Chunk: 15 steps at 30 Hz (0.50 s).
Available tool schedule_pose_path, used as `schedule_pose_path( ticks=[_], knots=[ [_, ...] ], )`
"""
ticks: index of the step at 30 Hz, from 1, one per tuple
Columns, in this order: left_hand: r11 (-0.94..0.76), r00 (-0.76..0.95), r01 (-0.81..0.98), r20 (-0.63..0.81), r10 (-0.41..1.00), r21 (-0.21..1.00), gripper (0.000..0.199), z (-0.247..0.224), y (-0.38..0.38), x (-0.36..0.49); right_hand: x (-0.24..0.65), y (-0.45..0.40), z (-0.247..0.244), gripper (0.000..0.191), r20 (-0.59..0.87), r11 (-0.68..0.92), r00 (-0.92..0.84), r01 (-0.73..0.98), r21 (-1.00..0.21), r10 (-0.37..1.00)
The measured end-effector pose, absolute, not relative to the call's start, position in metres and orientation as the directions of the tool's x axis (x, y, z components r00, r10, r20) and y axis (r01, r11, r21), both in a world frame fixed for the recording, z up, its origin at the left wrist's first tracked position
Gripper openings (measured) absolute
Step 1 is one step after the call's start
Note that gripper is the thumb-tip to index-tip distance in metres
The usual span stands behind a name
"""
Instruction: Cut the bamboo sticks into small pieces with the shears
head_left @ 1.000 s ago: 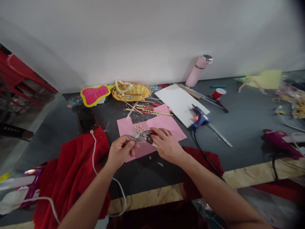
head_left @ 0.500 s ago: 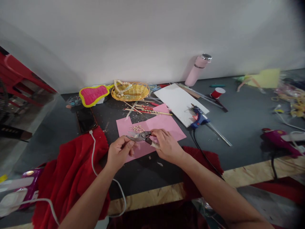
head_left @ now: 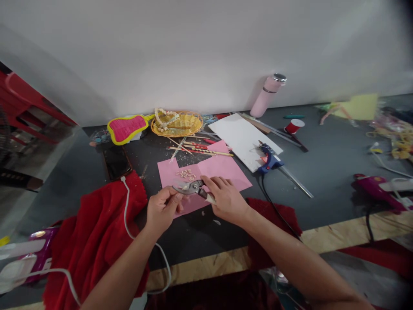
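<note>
My right hand is wrapped round the handles of a pair of pruning shears, whose blades point left. At the blades, my left hand is closed with thumb and fingers pinched together; a small pale piece seems to be at its fingertips, too small to name. Just beyond the shears, a heap of small pale cut pieces lies on a pink sheet of paper. Both hands are held over the near part of that sheet.
Behind the paper lie thin sticks and a wicker basket with a beaded string. To the right are a white board, a blue glue gun and a pink bottle. A red cloth and phone are at left.
The shears have tilted slightly and their handles look closer together. My right thumb has shifted a little left, and my left hand has dropped slightly.
</note>
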<state>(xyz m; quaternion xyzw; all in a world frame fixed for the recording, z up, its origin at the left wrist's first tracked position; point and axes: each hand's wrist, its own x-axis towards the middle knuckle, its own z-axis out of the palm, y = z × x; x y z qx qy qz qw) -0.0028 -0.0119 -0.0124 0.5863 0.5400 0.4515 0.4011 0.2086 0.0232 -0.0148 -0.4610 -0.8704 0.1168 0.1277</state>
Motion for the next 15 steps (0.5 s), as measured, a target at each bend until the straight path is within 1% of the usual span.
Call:
schedule_pose_path(
  ticks=[6,15],
  knots=[
    [-0.057,0.025,0.187,0.053,0.998,0.981,0.020,-0.0151,-0.0101,-0.0032,0.2089,0.0242,-0.0157,0.052,0.097,0.546,-0.545,0.777,-0.313,0.833],
    [-0.032,0.060,0.119,0.024,0.998,0.992,0.020,-0.0164,-0.0098,-0.0035,0.2114,0.0243,-0.0123,0.051,0.051,0.533,-0.546,0.786,-0.314,0.836]
  ],
)
